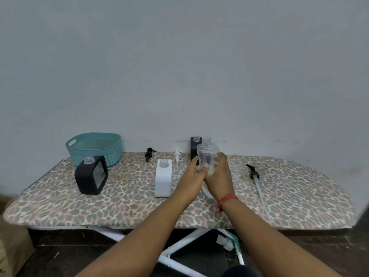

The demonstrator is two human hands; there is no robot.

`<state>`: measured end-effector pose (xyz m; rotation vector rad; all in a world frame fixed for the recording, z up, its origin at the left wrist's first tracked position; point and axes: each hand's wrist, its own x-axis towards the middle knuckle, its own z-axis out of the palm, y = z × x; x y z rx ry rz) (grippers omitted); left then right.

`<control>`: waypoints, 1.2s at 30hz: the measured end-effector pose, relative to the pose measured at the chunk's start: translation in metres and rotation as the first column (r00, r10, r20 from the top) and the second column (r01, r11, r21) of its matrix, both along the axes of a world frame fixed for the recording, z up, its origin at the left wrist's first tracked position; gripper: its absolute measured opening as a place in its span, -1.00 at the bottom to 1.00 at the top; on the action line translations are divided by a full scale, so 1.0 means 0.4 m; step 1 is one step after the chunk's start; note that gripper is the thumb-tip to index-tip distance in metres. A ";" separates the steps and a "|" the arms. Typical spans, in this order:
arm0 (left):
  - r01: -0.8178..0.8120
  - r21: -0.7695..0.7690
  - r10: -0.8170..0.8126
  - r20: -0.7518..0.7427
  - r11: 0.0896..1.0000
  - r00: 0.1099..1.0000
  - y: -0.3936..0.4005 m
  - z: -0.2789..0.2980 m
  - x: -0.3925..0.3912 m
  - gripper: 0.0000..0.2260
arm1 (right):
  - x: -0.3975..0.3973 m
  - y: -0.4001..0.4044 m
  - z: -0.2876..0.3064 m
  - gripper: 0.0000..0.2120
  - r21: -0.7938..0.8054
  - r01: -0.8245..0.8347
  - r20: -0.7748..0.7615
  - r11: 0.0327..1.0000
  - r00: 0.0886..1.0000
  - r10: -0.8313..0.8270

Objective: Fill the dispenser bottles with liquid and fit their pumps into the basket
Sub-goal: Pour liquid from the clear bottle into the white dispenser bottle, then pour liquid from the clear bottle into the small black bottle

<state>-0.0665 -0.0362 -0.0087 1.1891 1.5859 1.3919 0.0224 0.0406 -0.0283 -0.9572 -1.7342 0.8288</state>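
Observation:
Both hands hold a clear, uncapped dispenser bottle (207,154) above the board's middle. My left hand (196,172) grips its lower left side and my right hand (218,172) wraps its right side. Behind it stands a black bottle (194,148). A white square bottle (163,177) stands left of my hands, and a black-framed bottle (91,176) stands further left. The teal basket (95,148) sits at the back left. A black pump (148,155) and a white pump (177,156) lie at the back. Another pump with a long tube (256,180) lies to the right.
Everything rests on a leopard-print ironing board (119,204) against a grey wall. White metal legs (179,244) cross under it above a dark floor. A red thread band (226,199) is on my right wrist. A white curved tube shows below my hands (206,191).

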 end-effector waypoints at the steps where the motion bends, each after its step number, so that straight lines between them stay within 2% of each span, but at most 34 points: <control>1: 0.007 0.004 -0.007 0.038 1.000 0.999 0.007 -0.005 0.003 -0.44 | 0.005 0.002 -0.013 -0.39 0.003 0.006 -0.004 1.000 1.000 -0.006; 6: 0.030 0.047 -0.036 0.134 0.998 0.990 0.031 -0.013 0.005 -0.48 | 0.011 0.006 -0.047 -0.27 0.006 0.034 -0.023 0.999 0.999 -0.034; 12: 0.045 0.057 -0.050 0.105 0.997 0.993 0.043 -0.029 -0.001 -0.49 | 0.021 0.006 -0.073 -0.17 0.017 0.059 -0.018 0.998 0.998 -0.058; 22: 0.046 0.043 -0.049 0.075 0.998 0.996 0.032 -0.031 0.021 -0.50 | 0.056 0.000 -0.076 -0.14 -0.090 0.030 0.002 0.995 1.000 -0.030; 25: 0.044 0.033 -0.046 0.061 0.998 0.997 0.011 -0.022 0.022 -0.49 | 0.076 -0.013 -0.076 -0.06 -0.103 0.055 0.036 0.993 0.998 -0.052; 27: 0.037 0.028 -0.039 0.070 0.999 0.997 -0.006 -0.016 0.021 -0.47 | 0.089 -0.023 -0.072 -0.07 -0.060 0.105 0.077 0.993 0.992 -0.101; 31: 0.020 0.057 -0.022 0.035 0.998 0.999 -0.048 0.004 0.023 -0.48 | 0.110 -0.063 -0.041 -0.13 0.133 0.247 0.166 0.960 0.949 -0.268; 36: 0.010 0.122 -0.010 -0.006 0.992 1.000 -0.107 0.057 0.025 -0.49 | 0.108 -0.125 0.022 -0.26 0.286 0.242 0.145 0.927 0.946 -0.291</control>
